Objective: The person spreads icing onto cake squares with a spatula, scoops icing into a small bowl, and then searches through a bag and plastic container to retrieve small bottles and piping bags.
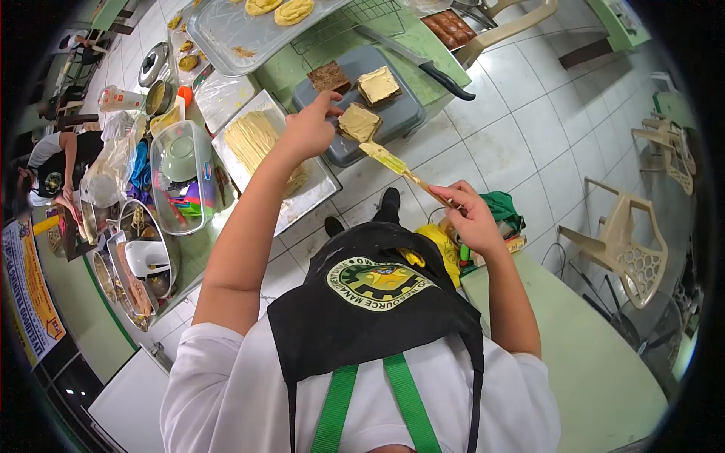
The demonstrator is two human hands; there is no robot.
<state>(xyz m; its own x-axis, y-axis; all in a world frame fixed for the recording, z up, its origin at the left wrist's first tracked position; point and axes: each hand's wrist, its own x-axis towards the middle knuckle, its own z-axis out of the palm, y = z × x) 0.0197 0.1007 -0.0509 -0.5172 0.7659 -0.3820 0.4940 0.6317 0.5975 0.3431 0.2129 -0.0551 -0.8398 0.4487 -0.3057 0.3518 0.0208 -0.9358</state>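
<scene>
The left hand [311, 130] reaches over the left edge of the grey tray [404, 124], fingers part open and loosely bent, beside the near iced square [358, 123]; contact is unclear. That square sits on the tray's near side, closer to this hand than to the other. The spatula [396, 164] slants from the square's near edge, out past the tray, down and rightward to the right hand [470, 213], which is closed around its handle, right of the tray.

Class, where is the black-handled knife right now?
In the head view, the black-handled knife lies on the green table, just right of the grey tray that bears the cake squares.
</scene>
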